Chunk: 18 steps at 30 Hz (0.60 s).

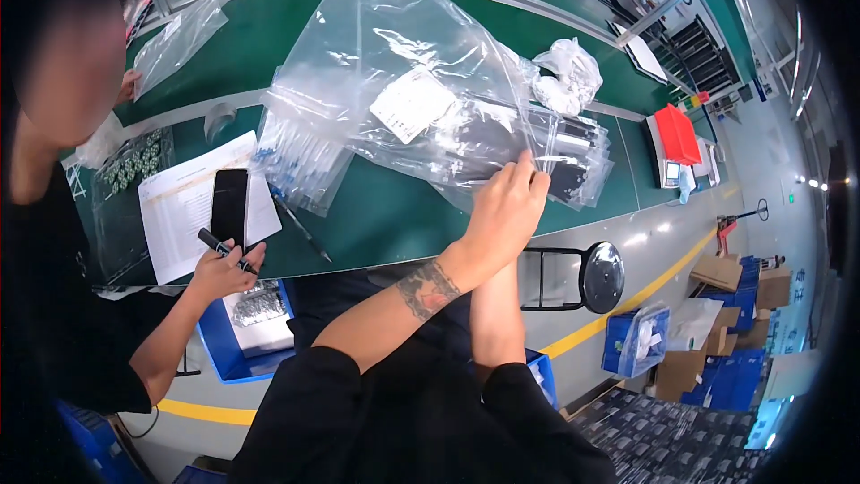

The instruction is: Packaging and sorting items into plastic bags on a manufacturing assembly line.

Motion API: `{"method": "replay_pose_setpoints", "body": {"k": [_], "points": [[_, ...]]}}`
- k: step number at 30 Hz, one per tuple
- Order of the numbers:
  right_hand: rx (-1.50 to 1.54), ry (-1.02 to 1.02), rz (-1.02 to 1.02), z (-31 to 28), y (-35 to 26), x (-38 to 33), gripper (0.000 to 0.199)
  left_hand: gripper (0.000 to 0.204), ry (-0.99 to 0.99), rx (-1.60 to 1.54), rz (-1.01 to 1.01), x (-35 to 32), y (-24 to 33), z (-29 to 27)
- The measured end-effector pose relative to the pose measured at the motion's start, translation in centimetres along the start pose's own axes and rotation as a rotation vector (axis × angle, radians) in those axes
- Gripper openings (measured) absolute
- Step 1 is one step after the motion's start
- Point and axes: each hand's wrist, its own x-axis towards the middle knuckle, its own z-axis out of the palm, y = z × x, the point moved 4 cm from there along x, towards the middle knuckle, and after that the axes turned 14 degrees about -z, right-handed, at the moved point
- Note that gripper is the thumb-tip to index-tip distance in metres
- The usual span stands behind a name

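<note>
A large clear plastic bag (358, 45) lies spread over the green table (358, 237), with a white label (413, 105) showing at its middle. My left hand (504, 208) pinches the edge of this bag at its right side. My right forearm (498, 318) passes up behind the left wrist, and my right hand is hidden there. Beyond my left hand, clear packets with dark contents (573, 157) lie partly under the bag. To the left, more clear packets holding thin pale pieces (300, 152) sit by the bag's edge.
At the left, a co-worker's hand (224, 271) holds a black marker (224, 249) beside a phone (229, 206) on printed sheets (170, 215). A pen (305, 231) lies nearby. A crumpled plastic bag (569, 76), red bin (676, 134) and black stool (601, 277) are rightward.
</note>
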Motion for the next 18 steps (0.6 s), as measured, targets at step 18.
{"method": "replay_pose_setpoints", "body": {"k": [18], "points": [[-1.134,-0.072,-0.061,1.2,-3.8,1.6,0.024,0.020,0.022,0.015,0.011,0.2,-0.3,-0.6]]}}
